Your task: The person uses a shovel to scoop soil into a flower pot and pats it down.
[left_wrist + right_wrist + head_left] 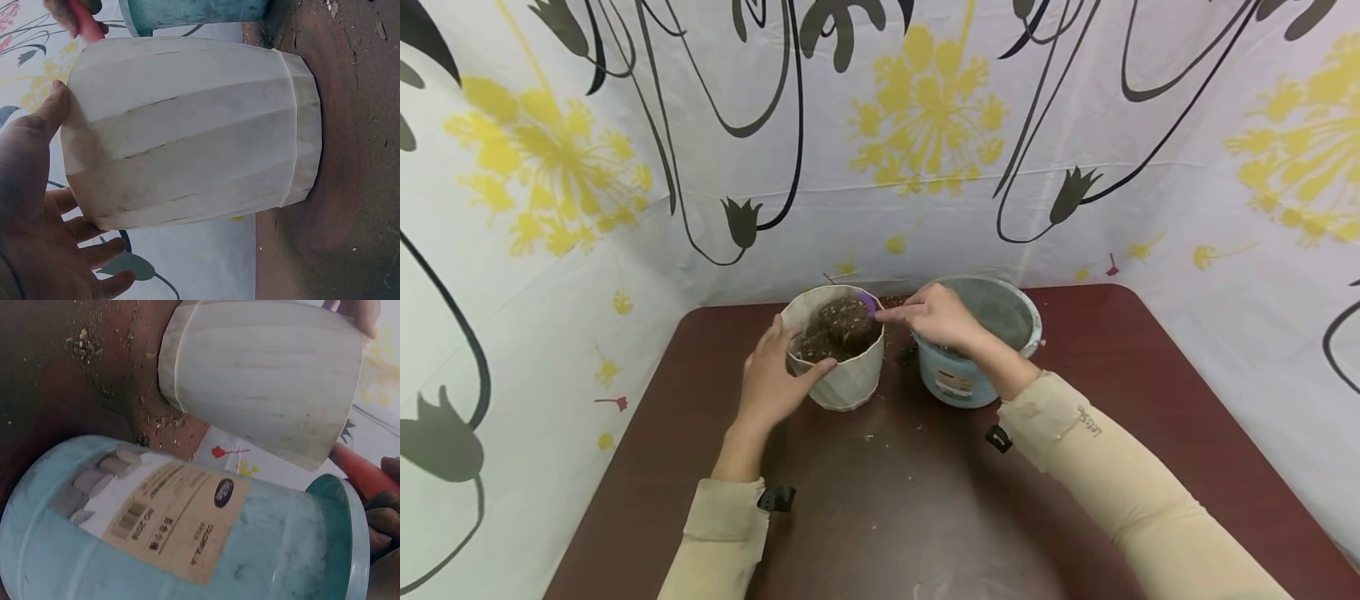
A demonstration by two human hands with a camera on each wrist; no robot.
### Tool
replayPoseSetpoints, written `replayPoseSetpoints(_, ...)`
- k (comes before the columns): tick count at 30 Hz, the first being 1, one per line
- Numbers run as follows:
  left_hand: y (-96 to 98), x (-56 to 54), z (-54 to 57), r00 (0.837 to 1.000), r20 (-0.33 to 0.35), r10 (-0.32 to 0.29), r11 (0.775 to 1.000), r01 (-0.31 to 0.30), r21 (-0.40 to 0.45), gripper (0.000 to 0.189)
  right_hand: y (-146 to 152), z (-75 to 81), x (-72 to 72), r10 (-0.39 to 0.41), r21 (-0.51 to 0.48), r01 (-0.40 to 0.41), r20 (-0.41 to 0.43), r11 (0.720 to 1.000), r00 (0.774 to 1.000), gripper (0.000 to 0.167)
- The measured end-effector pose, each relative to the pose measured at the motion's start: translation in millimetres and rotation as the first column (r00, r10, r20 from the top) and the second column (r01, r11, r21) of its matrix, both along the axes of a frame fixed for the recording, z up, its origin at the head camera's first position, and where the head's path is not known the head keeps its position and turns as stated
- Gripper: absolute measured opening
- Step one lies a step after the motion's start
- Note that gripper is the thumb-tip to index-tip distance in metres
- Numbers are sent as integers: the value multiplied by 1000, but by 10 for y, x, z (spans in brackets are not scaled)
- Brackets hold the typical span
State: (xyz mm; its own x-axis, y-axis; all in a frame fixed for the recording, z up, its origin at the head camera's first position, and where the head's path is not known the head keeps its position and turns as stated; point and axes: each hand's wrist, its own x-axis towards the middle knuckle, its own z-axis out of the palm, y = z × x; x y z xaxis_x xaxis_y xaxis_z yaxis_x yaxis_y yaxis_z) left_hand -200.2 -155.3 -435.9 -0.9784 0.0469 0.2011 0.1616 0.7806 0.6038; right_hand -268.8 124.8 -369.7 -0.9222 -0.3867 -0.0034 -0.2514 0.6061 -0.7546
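Observation:
A white faceted plant pot (pixel 847 385) stands on the table, holding dark soil (pixel 844 321). My left hand (pixel 772 375) grips its rim from the left, thumb at the near side; the left wrist view shows the thumb and fingertips at the rim. My right hand (pixel 946 318) reaches over a blue bucket (pixel 934 367) and holds a small garden tool (pixel 867 302) at the pot's right rim. Its handle (pixel 359 467) looks purple in the head view and red in the wrist views. The tool's working end is hidden.
The bucket stands just right of the pot, with a paper label (pixel 181 519) on its side. Crumbs of soil (pixel 84 347) lie on the dark red table (pixel 880 500). A printed white cloth (pixel 850 167) hangs behind and at both sides.

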Motion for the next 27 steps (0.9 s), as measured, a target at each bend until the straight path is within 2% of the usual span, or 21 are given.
replayPoseSetpoints(3,2,4,18,1000,4,2,1000,-2,3,92,0,-3,-12,14,13,-13,-20,1000,1000,33)
replayPoseSetpoints(5,6,5,25,1000,4,-1,1000,1,2,92,5,5,-11,-8,29,9,-52,1000,999,34)
replayPoseSetpoints(7,12,5,31,1000,-2,-4,1000,4,1,92,7,24,9,-43,77,51,-106,996,993,30)
replayPoseSetpoints(9,16,7,34,1000,-6,-5,1000,5,-1,91,-1,43,39,-50,163,84,-201,983,978,27)
replayPoseSetpoints(12,18,12,36,1000,-13,-3,1000,3,1,89,-23,68,104,40,349,98,-366,932,930,28)
replayPoseSetpoints(15,15,12,32,1000,-13,-2,1000,2,0,90,-52,73,164,179,484,93,-486,870,855,25)
replayPoseSetpoints(18,9,13,28,1000,-9,2,1000,-2,-1,90,-102,56,200,273,527,48,-514,848,813,22)
replayPoseSetpoints(22,1,16,26,1000,-5,7,1000,-7,-3,90,-186,20,210,363,564,-28,-491,825,792,19)
replayPoseSetpoints(25,1,14,14,1000,-4,11,1000,-11,-1,90,-207,31,205,360,586,3,-502,811,786,21)
replayPoseSetpoints(27,2,13,0,1000,-1,13,1000,-13,1,90,-190,65,195,320,571,48,-526,820,788,22)
